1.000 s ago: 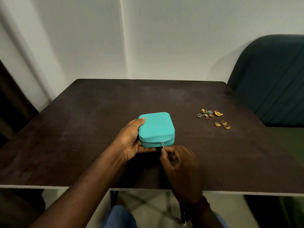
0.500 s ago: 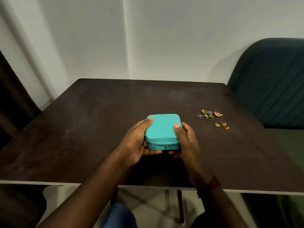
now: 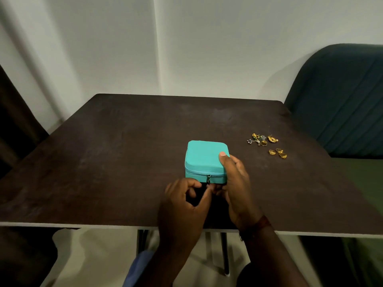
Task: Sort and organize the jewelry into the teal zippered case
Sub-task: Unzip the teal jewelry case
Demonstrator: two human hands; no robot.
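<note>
The teal zippered case [image 3: 204,157] lies closed in the middle of the dark table [image 3: 124,152], its metal zipper pull [image 3: 208,179] hanging at the front. My right hand [image 3: 236,183] grips the case's front right corner, thumb on the lid. My left hand [image 3: 182,200] is curled just in front of the case, thumb and forefinger meeting at the bottom of the pull. A small heap of gold and silver jewelry [image 3: 261,139] lies to the right, with three gold rings [image 3: 278,153] beside it.
A dark green upholstered chair [image 3: 339,100] stands at the table's right side. A dark curtain [image 3: 14,125] hangs at the left. The table's near edge [image 3: 83,225] runs right under my wrists.
My left hand left the case's left side and came round to the front, to the zipper pull. My right hand stayed on the case's right side. The case shifted slightly.
</note>
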